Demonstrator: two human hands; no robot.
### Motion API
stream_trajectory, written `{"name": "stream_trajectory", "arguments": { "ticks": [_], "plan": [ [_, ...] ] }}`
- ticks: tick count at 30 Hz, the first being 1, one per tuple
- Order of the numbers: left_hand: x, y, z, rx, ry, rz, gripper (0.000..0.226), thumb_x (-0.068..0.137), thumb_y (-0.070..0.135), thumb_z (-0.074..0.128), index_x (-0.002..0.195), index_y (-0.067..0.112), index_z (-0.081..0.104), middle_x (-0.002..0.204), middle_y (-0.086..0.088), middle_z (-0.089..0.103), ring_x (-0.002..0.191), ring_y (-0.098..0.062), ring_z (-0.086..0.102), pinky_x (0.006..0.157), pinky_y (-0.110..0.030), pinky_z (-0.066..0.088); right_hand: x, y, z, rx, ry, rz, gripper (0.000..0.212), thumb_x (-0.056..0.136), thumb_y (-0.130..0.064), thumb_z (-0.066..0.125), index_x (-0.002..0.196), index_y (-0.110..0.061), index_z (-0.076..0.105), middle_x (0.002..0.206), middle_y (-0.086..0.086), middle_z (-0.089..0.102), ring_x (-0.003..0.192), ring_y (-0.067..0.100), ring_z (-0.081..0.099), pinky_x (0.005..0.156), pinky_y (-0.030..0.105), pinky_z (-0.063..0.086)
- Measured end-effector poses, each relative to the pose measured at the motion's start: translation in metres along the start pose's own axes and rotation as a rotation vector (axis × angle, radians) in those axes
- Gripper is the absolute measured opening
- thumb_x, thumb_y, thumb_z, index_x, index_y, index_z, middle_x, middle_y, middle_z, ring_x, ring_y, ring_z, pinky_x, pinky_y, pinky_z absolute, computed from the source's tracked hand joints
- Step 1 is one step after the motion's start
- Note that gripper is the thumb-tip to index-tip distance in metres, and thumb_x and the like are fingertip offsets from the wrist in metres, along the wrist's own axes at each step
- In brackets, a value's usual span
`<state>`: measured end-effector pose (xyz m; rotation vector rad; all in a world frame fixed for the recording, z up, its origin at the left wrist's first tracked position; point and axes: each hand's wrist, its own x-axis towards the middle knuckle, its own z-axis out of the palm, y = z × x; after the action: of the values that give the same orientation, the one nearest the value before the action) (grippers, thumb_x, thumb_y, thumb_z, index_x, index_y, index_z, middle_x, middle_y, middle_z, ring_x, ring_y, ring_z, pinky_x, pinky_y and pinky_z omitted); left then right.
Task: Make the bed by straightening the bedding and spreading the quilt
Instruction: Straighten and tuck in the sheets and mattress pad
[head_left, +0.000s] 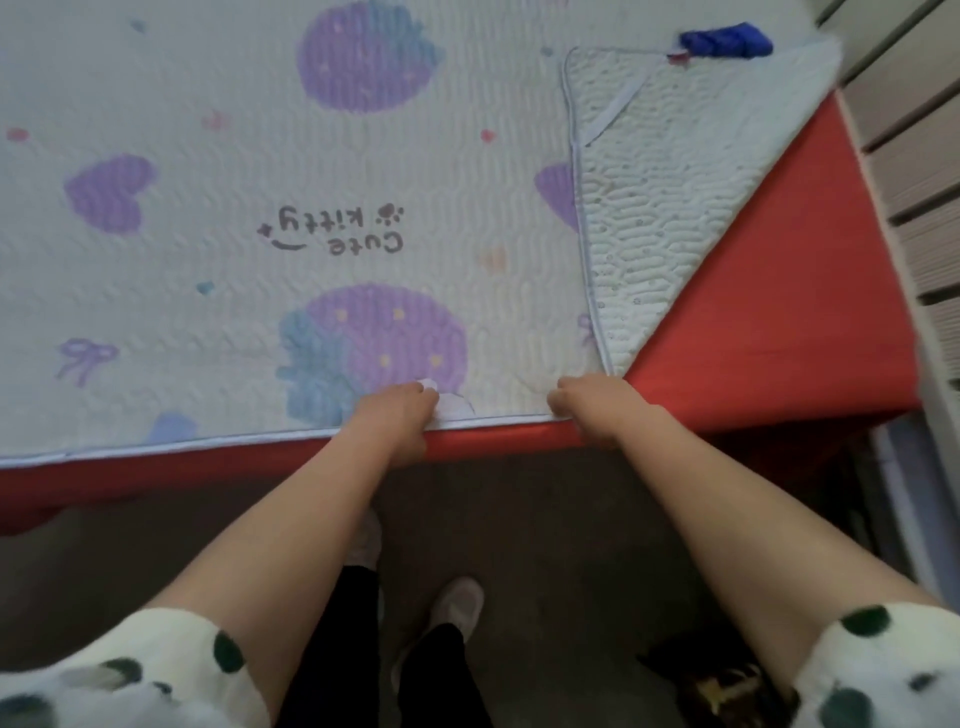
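1. The left hand (400, 410) and right hand (592, 402), fingers curled, each pinch the near hem of the quilt (260, 156), which lies on the bed over a red sheet (769, 322).
2. Best done by pulling both hands evenly, keeping the hem parallel to the bed edge.
3. The folded corner (675, 182) lies underside up and probably needs flipping back.
4. Far right, the drawer unit (914, 156) hides any contents.

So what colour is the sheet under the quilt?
The sheet under the quilt is red, in the head view.
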<state>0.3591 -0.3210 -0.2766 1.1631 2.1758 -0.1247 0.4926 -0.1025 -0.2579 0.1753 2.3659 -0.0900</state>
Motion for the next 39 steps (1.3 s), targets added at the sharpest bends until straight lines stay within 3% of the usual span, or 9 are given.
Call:
{"name": "stream_trajectory", "arguments": {
  "ticks": [9, 15, 21, 23, 25, 29, 33, 37, 39],
  "plan": [
    [0.041, 0.054, -0.026, -0.185, 0.015, -0.016, 0.034, 0.088, 0.017, 0.049, 0.121, 0.022, 0.055, 0.125, -0.002, 0.055, 0.114, -0.024, 0.053, 0.091, -0.034, 0.045, -0.033, 0.065, 0.004, 0.728, 0.326, 0.295, 0.031, 0.087, -0.006, 0.049, 0.110, -0.013, 0.067, 0.113, 0.009, 0.067, 0.105, 0.025, 0.061, 0.090, 0.032, 0.048],
    [0.091, 0.099, -0.068, -0.546, 0.172, -0.011, 0.029, 0.085, 0.009, 0.052, 0.111, 0.014, 0.064, 0.110, -0.003, 0.065, 0.103, -0.023, 0.058, 0.088, -0.031, 0.047, -0.028, 0.133, -0.037, 0.795, 0.518, 0.417, 0.024, 0.083, -0.001, 0.052, 0.095, -0.011, 0.071, 0.094, 0.010, 0.070, 0.090, 0.024, 0.063, 0.076, 0.027, 0.046],
    [0.186, 0.102, -0.132, -0.943, 0.321, -0.131, 0.029, 0.086, 0.007, 0.054, 0.113, 0.009, 0.065, 0.112, -0.008, 0.065, 0.106, -0.025, 0.060, 0.096, -0.039, 0.048, 0.032, 0.204, -0.100, 0.965, 0.622, 0.506, 0.023, 0.082, -0.001, 0.050, 0.083, -0.017, 0.067, 0.091, 0.009, 0.070, 0.088, 0.026, 0.066, 0.083, 0.038, 0.054],
    [0.224, 0.101, -0.155, -1.064, 0.322, -0.145, 0.020, 0.085, 0.003, 0.054, 0.095, 0.015, 0.066, 0.104, -0.007, 0.064, 0.099, -0.022, 0.059, 0.093, -0.033, 0.047, 0.064, 0.224, -0.126, 1.021, 0.658, 0.521, 0.024, 0.084, -0.001, 0.049, 0.081, -0.018, 0.066, 0.092, 0.006, 0.069, 0.089, 0.022, 0.065, 0.084, 0.034, 0.054],
    [0.256, 0.103, -0.170, -1.133, 0.285, -0.159, 0.026, 0.081, 0.004, 0.054, 0.069, 0.026, 0.049, 0.089, -0.006, 0.056, 0.085, -0.019, 0.052, 0.077, -0.030, 0.042, 0.100, 0.239, -0.153, 1.025, 0.632, 0.519, 0.023, 0.087, -0.002, 0.048, 0.090, -0.012, 0.068, 0.098, 0.005, 0.067, 0.091, 0.020, 0.062, 0.079, 0.029, 0.050],
    [0.297, 0.113, -0.178, -1.171, 0.202, -0.204, 0.012, 0.071, 0.011, 0.056, 0.064, 0.015, 0.047, 0.067, -0.004, 0.049, 0.068, -0.018, 0.048, 0.060, -0.030, 0.038, 0.175, 0.253, -0.201, 1.006, 0.552, 0.492, 0.021, 0.090, -0.010, 0.052, 0.105, -0.006, 0.066, 0.106, 0.008, 0.065, 0.099, 0.023, 0.060, 0.080, 0.029, 0.047],
    [0.324, 0.116, -0.171, -1.180, 0.197, -0.211, 0.027, 0.077, 0.000, 0.060, 0.071, 0.023, 0.047, 0.070, 0.000, 0.049, 0.065, -0.012, 0.045, 0.060, -0.022, 0.035, 0.246, 0.249, -0.234, 0.974, 0.492, 0.482, 0.026, 0.088, -0.024, 0.058, 0.108, -0.008, 0.057, 0.108, 0.009, 0.060, 0.101, 0.026, 0.057, 0.080, 0.030, 0.043],
    [0.341, 0.116, -0.161, -1.142, 0.197, -0.191, 0.017, 0.065, 0.018, 0.064, 0.079, 0.022, 0.056, 0.067, 0.007, 0.056, 0.069, -0.014, 0.055, 0.070, -0.022, 0.042, 0.287, 0.237, -0.244, 0.673, 0.384, 0.590, 0.073, 0.076, -0.050, 0.070, 0.130, -0.009, 0.045, 0.127, 0.011, 0.053, 0.118, 0.030, 0.052, 0.091, 0.034, 0.044],
    [0.343, 0.116, -0.158, -1.110, 0.175, -0.140, 0.017, 0.068, 0.020, 0.064, 0.082, 0.018, 0.057, 0.070, 0.007, 0.056, 0.070, -0.011, 0.053, 0.070, -0.013, 0.040, 0.296, 0.235, -0.245, 0.536, 0.404, 0.615, 0.063, 0.077, -0.040, 0.072, 0.125, -0.009, 0.047, 0.125, 0.013, 0.055, 0.116, 0.029, 0.054, 0.090, 0.033, 0.046]
  ]
}}
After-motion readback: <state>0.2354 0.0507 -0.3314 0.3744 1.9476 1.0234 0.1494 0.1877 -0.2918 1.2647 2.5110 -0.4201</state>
